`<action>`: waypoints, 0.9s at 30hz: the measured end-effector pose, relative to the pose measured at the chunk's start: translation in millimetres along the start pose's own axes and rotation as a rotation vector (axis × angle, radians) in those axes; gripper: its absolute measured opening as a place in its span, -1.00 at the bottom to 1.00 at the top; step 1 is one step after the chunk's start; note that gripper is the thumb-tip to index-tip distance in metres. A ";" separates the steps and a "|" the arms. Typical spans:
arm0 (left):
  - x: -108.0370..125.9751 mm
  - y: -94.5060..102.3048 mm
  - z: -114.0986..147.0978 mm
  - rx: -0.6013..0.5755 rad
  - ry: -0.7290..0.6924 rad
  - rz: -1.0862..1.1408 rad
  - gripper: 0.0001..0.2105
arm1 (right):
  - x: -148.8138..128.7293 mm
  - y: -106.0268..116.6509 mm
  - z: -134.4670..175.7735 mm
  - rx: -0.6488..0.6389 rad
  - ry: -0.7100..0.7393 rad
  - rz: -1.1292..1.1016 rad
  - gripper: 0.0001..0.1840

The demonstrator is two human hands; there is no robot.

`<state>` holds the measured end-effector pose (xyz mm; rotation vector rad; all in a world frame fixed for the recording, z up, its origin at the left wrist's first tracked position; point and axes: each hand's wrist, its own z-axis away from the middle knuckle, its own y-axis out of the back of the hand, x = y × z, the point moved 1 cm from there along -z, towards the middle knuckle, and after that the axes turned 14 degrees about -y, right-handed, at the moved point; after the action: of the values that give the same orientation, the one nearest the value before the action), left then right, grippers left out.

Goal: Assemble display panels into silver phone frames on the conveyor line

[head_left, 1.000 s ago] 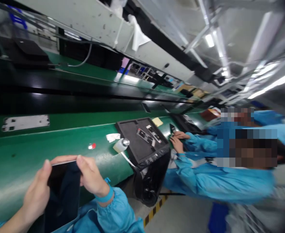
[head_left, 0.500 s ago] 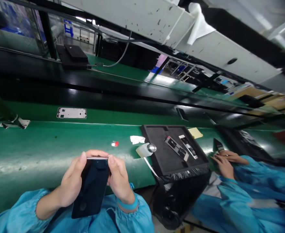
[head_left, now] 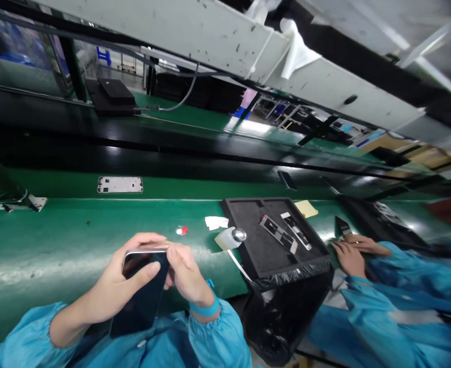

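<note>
A dark smartphone [head_left: 143, 301] is held upright, tilted, close in front of my body. My left hand [head_left: 123, 286] grips its left side, the thumb lying across the glass near the top and the fingers behind the top edge. At the upper right corner my right hand [head_left: 183, 268] is closed on the phone, its thumb along the edge. The other fingers are partly hidden behind the phone. On the green bench ahead of my hands lies a small red and white piece [head_left: 181, 230], with a crumpled white paper [head_left: 216, 223] to its right.
A pump bottle [head_left: 230, 238] stands against a black foam tray [head_left: 264, 260] bearing two phone parts. A phone frame [head_left: 120, 184] rests on the black and green strip behind. At right, a co-worker's hands [head_left: 358, 253] handle a phone. A black bag [head_left: 275, 327] hangs below the tray.
My left thumb has moved from the phone's upper left edge onto its glass. The phone frame behind has shifted to the right along the strip. My right hand keeps its hold.
</note>
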<state>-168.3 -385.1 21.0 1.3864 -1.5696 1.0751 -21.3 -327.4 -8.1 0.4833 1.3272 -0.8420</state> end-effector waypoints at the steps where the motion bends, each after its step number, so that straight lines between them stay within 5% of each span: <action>1: 0.2 0.7 -0.6 0.000 0.031 0.023 -0.73 | 2.7 2.5 0.6 -0.008 -0.037 0.003 -0.19; 4: -1.2 3.7 -2.7 0.052 0.042 0.020 -0.72 | 8.8 4.8 2.4 0.109 -0.047 -0.002 -0.19; 7: 1.4 12.0 -7.2 0.251 0.035 0.071 -0.73 | 12.5 -2.4 7.5 0.159 0.056 0.067 -0.18; 10: 11.2 23.7 -14.5 0.474 0.038 0.331 -0.74 | 19.5 -11.7 16.8 -0.019 0.095 0.279 -0.26; 13: 21.4 33.4 -21.0 0.578 0.029 0.454 -0.76 | 30.9 -15.0 24.2 -0.226 0.056 0.404 -0.24; 27: 13.4 33.6 -22.6 0.781 0.009 0.388 -0.75 | 68.4 -37.0 2.1 -0.281 -0.037 -0.058 -0.23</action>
<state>-202.9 -366.8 38.0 1.5699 -1.5058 2.0805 -46.9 -369.5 -68.3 0.2087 1.4044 -0.6944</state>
